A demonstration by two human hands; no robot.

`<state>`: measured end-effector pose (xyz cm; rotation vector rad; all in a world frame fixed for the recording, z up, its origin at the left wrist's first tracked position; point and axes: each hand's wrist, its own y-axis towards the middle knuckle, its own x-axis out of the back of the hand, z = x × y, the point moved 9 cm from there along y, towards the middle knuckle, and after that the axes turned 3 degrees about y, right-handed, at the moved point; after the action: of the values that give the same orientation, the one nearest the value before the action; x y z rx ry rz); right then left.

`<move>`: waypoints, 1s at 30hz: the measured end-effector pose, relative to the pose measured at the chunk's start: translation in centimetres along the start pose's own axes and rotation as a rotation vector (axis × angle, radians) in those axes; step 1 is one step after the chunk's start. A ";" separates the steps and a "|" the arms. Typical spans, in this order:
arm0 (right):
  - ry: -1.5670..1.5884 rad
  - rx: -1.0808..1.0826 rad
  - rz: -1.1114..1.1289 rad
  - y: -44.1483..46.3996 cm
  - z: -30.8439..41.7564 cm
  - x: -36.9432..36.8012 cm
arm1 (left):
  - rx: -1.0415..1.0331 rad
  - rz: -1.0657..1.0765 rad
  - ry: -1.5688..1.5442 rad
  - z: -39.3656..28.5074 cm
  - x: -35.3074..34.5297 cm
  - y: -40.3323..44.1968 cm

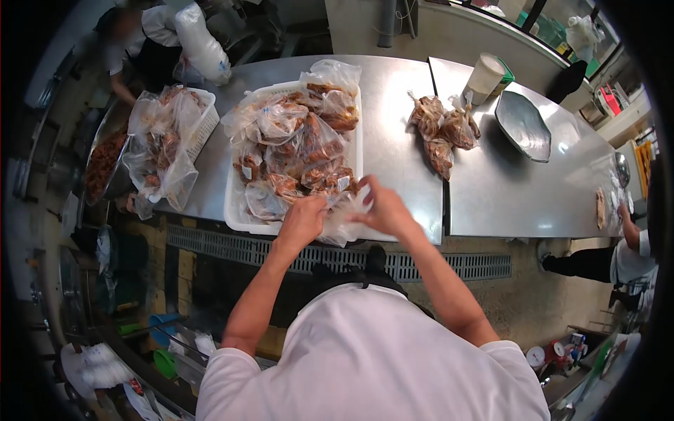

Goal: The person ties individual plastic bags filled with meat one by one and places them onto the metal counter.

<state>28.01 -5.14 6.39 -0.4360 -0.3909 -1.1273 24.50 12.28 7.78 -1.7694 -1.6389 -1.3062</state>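
In front of me stands a white plastic crate (236, 198) heaped with clear plastic bags of reddish-brown cooked meat (319, 140). At its near edge my left hand (303, 223) is closed on the plastic of a clear bag (342, 223). My right hand (387, 210) is just to the right of that bag, with thumb and forefinger spread apart. Whether its fingertips touch the plastic is hard to tell, as that spot is slightly blurred.
Several tied meat bags (442, 130) lie on the steel table (400, 91). Beyond are a whitish container (486, 78) and a dark tray (523, 126). Leftward, a co-worker (151, 42) stands by another bag-filled basket (203, 126); a person (628, 249) works at right.
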 end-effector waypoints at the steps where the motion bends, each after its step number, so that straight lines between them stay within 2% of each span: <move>1: 0.003 0.023 -0.011 -0.3 0.2 -1.3 | 0.095 0.040 -0.066 0.5 0.0 0.5; 2: 0.005 0.039 -0.018 -0.6 0.3 -2.2 | 0.072 -0.044 -0.022 0.6 1.7 1.2; 3: 0.002 0.032 -0.016 -0.5 0.5 -2.4 | 0.139 -0.098 -0.100 0.6 3.5 1.9; 4: 0.079 0.127 -0.085 -0.1 1.9 -1.6 | 0.207 -0.158 -0.176 0.6 5.4 2.5; 6: 0.192 0.306 -0.204 0.5 5.1 0.9 | 0.129 -0.326 -0.201 -0.6 10.1 3.5; 7: 0.296 0.299 -0.236 0.2 7.5 3.1 | 0.134 -0.327 -0.197 -1.4 11.6 3.5; 8: 0.392 0.314 -0.244 0.1 9.5 4.7 | 0.234 -0.369 -0.382 -1.2 13.0 3.5; 9: 0.486 0.328 -0.255 0.2 10.8 6.0 | 0.332 -0.406 -0.570 -0.5 13.3 3.3; 11: 0.469 0.347 -0.287 0.9 11.8 7.3 | 0.264 -0.427 -0.616 -0.6 12.5 3.7; 13: 0.453 0.369 -0.318 1.3 11.7 6.9 | 0.177 -0.346 -0.879 -1.9 9.6 4.3; 14: 0.515 0.350 -0.287 2.2 10.4 5.4 | 0.169 -0.341 -0.879 -2.1 8.0 4.0; 15: 0.578 0.332 -0.255 2.8 9.7 4.6 | 0.010 -0.293 -0.581 -3.9 6.6 3.6; 16: 0.580 0.179 -0.144 2.5 8.9 3.5 | -0.065 -0.263 -0.429 -4.6 6.2 3.6; 17: 0.580 0.181 -0.144 2.4 8.6 3.7 | -0.143 -0.245 -0.281 -5.4 5.9 3.4; 19: 0.698 0.397 -0.034 1.4 9.5 4.1 | 0.008 -0.125 -0.392 -3.5 5.5 3.8; 20: 0.770 0.487 0.029 0.6 9.7 4.8 | 0.048 -0.175 -0.450 -2.7 6.5 4.0; 21: 0.767 0.486 0.040 0.6 9.3 4.7 | 0.055 -0.182 -0.451 -3.2 7.2 4.6; 22: 0.612 0.603 -0.045 0.1 9.4 4.9 | 0.033 -0.229 -0.494 -4.4 8.3 5.1; 25: 0.355 0.696 -0.060 0.6 8.0 0.6 | -0.051 -0.241 -0.489 -8.8 9.1 6.4; 27: 0.582 0.436 -0.141 2.7 4.6 -1.4 | -0.228 -0.270 -0.404 -11.8 8.8 6.8; 28: 0.759 0.352 -0.208 3.1 3.5 -1.7 | -0.220 -0.283 -0.465 -11.9 9.6 6.7; 29: 0.764 0.352 -0.218 3.4 3.0 -1.5 | -0.227 -0.275 -0.464 -11.8 9.7 6.2; 30: 0.899 0.226 -0.190 3.7 2.1 -1.5 | -0.112 -0.368 -0.445 -10.4 10.3 5.3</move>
<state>30.66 -1.56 6.98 0.3272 0.2390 -1.3249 24.44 8.43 22.87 -1.9988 -2.2618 -1.2286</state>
